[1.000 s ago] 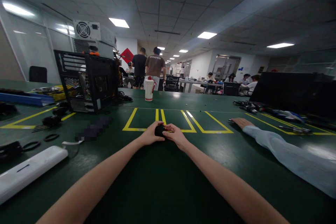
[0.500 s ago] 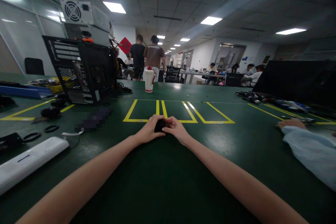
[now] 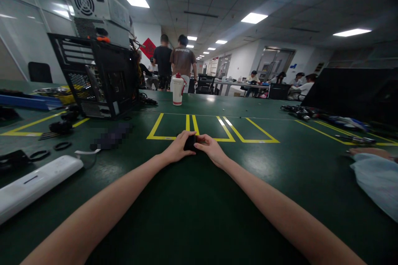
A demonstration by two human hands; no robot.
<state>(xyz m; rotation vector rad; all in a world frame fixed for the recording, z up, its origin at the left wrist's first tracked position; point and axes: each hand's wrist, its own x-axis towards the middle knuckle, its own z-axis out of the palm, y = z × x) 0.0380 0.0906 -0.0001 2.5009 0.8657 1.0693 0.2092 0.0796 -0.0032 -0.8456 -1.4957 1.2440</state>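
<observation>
A small black object (image 3: 190,143) sits between my two hands in the middle of the green table (image 3: 192,198); its kind is too dark and small to make out. My left hand (image 3: 179,147) grips it from the left, thumb on the near side and fingers over the far side. From the right, the fingertips and thumb of my right hand (image 3: 210,148) pinch its edge. Yellow tape outlines (image 3: 161,138) lie on the table just beyond my hands. Parts of the object are hidden behind my fingers.
Left stand a black computer case (image 3: 99,76) with power supplies (image 3: 96,4) on it, a white power strip (image 3: 40,184) and black rings (image 3: 62,146). A white cup (image 3: 177,90) stands ahead. Right, a co-worker's light blue sleeve (image 3: 376,178) rests near metal tools (image 3: 357,139).
My right thumb and fingers have shifted slightly on the black object, still held in both hands. The co-worker's sleeve at the right has drawn back to the right. The view has tilted slightly.
</observation>
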